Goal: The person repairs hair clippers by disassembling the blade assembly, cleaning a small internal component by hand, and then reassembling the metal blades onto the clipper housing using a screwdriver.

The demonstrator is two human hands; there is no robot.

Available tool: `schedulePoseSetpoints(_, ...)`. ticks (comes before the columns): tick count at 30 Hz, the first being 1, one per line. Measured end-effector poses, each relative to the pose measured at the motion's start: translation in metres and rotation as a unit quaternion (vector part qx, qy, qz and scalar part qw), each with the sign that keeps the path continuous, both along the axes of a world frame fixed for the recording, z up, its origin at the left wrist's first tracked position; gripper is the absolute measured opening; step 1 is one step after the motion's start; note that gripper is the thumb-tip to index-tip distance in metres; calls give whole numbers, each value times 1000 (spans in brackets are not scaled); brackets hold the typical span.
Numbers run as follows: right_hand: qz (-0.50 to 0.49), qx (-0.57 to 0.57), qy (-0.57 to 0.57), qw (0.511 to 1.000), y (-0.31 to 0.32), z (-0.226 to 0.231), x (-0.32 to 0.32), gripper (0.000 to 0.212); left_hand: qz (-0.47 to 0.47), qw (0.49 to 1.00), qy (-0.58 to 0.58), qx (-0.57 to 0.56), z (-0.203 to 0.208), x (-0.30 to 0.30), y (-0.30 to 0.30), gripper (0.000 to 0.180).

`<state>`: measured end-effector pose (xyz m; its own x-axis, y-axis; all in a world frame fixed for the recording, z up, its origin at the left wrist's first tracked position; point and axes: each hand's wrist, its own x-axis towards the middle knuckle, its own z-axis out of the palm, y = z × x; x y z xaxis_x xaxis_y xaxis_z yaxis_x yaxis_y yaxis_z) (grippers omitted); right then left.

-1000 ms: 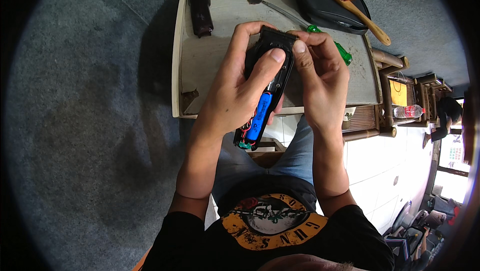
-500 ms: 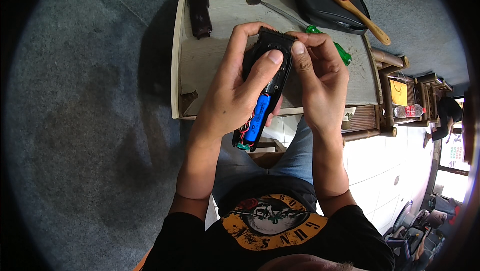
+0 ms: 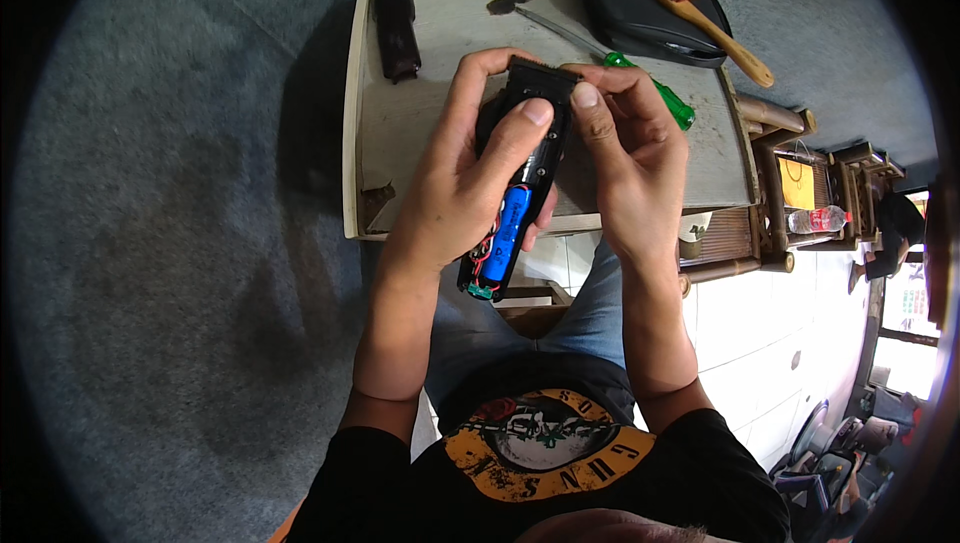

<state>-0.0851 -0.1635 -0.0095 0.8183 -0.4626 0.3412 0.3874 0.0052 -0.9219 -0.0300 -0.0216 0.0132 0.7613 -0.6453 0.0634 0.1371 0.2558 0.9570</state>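
Note:
An opened black hair clipper (image 3: pixel 545 158) is held above the table's near edge, its toothed blade (image 3: pixel 543 73) pointing away from me. Its lower casing is off, baring a blue battery (image 3: pixel 510 233), thin wires and a small green circuit board (image 3: pixel 481 291). My left hand (image 3: pixel 455 178) wraps round the clipper body, thumb on its upper face. With thumb and forefinger, my right hand (image 3: pixel 640 158) pinches the right corner of the blade. A dark casing piece (image 3: pixel 397 33) lies at the table's far left. Beyond my right hand rests a screwdriver with a green handle (image 3: pixel 665 103).
The worn pale table (image 3: pixel 440 13) carries a black zip case (image 3: pixel 650 18) at the far right, with a wooden-handled brush (image 3: pixel 735 43) across it. To the right, a bamboo bench (image 3: pixel 720 243) holds a plastic bottle (image 3: pixel 818 221) and something yellow. Another person (image 3: pixel 890 233) is at the far right.
Both hands and the clipper have shifted slightly to the left. The left hand's hold on the body and the right hand's pinch at the blade corner look the same.

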Motion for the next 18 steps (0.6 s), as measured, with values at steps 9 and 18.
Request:
schedulePoseSetpoints(9, -202, -125, -80, 968, -39, 1, -19, 29, 4, 996, 79, -45, 5, 5, 5, 38)
schedulePoseSetpoints(18, -200, -483, 57, 851, -83, 6, -16, 22, -49, 977, 162, -127, -3, 15, 13, 40)
